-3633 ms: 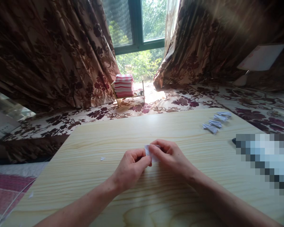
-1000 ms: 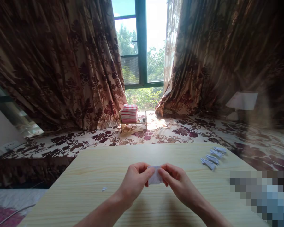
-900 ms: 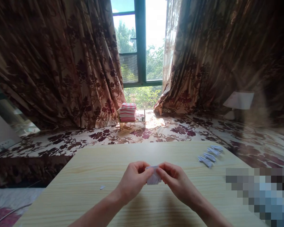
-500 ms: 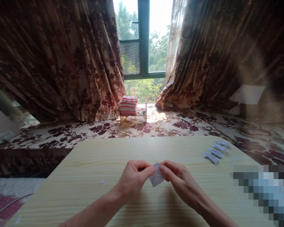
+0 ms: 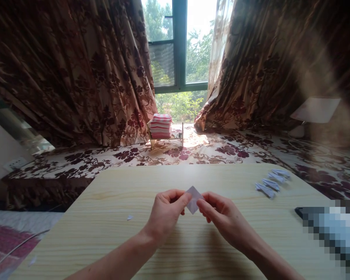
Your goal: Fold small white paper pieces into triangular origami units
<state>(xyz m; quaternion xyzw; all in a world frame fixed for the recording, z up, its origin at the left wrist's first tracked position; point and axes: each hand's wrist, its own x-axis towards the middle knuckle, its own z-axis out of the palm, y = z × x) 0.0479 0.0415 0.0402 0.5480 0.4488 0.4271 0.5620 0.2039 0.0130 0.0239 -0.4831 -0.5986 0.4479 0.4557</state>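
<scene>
Between my hands, above the wooden table (image 5: pixel 105 249), is a small diamond-shaped piece of paper (image 5: pixel 194 194), pale grey-white, with one corner up and one down. My left hand (image 5: pixel 169 210) pinches its left corner between thumb and fingers. The right corner is pinched by my right hand (image 5: pixel 218 208), whose fingers curl partly behind the paper. Whether the paper has several layers I cannot tell. A tiny white paper scrap (image 5: pixel 130 217) lies on the table to the left of my left hand.
Several folded white paper pieces (image 5: pixel 271 181) lie at the table's far right corner. A dark-edged, blurred-out device (image 5: pixel 299 212) is at the right edge. Beyond the table, a small stand with pink-striped folded cloths (image 5: pixel 161 126) and a white lamp (image 5: pixel 316 109) rest on the floral-covered ledge (image 5: pixel 128 155).
The paper sits more squarely as a diamond, its upper corner now standing clear of my fingers. Both hands keep their pinch. The whole view has shifted slightly.
</scene>
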